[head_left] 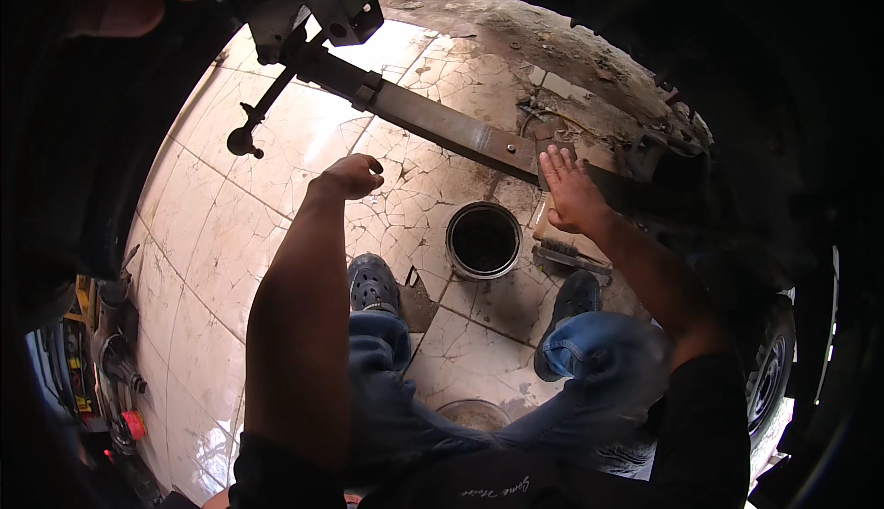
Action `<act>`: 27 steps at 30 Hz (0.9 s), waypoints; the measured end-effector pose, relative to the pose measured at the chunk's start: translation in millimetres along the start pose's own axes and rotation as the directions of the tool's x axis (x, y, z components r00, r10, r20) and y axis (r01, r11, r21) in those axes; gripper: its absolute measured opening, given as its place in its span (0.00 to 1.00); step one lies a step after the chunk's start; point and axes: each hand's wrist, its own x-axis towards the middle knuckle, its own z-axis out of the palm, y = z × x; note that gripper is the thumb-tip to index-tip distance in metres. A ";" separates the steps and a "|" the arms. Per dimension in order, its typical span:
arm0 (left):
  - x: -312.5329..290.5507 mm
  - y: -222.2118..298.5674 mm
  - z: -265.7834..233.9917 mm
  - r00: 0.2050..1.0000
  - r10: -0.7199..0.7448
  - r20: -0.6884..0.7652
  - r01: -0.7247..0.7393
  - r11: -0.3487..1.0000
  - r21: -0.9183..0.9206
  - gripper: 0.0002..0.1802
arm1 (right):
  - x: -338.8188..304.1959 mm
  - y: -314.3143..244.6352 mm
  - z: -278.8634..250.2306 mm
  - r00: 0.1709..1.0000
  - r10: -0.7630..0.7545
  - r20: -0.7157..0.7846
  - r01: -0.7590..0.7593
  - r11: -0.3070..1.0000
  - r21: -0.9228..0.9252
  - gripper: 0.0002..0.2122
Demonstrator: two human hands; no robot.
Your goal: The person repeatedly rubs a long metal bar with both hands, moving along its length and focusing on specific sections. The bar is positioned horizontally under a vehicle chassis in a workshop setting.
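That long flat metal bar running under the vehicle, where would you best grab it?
Probably on the bare stretch of the metal bar, between the clamp band and the right hand resting flat on it. Come from below, fingers wrapping its narrow edges: it is thin, flat, and slopes down toward the right.

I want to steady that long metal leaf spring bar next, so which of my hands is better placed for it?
Probably the right hand: its open palm already lies at the leaf spring bar. The left hand is curled loosely and held off it, over the cracked tile floor.
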 end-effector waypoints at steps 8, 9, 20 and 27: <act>-6.3 -2.2 -5.6 0.999 0.005 -0.034 -0.005 1.000 -0.001 0.25 | 2.7 2.0 7.5 0.999 -0.017 -0.037 0.016 1.000 -0.014 0.47; -1.7 -3.0 -5.1 1.000 0.006 -0.028 -0.007 1.000 -0.014 0.24 | 0.0 2.1 3.7 0.999 -0.011 -0.039 0.010 1.000 -0.020 0.47; -3.5 -0.7 -4.4 0.998 0.033 -0.059 -0.033 0.999 -0.005 0.23 | 3.8 -10.7 5.4 0.998 0.059 0.012 -0.059 0.998 0.021 0.47; -0.6 -2.1 -3.0 1.000 0.012 -0.027 -0.013 0.999 -0.041 0.24 | 9.3 -19.7 1.7 1.000 0.022 0.012 -0.022 0.999 0.049 0.51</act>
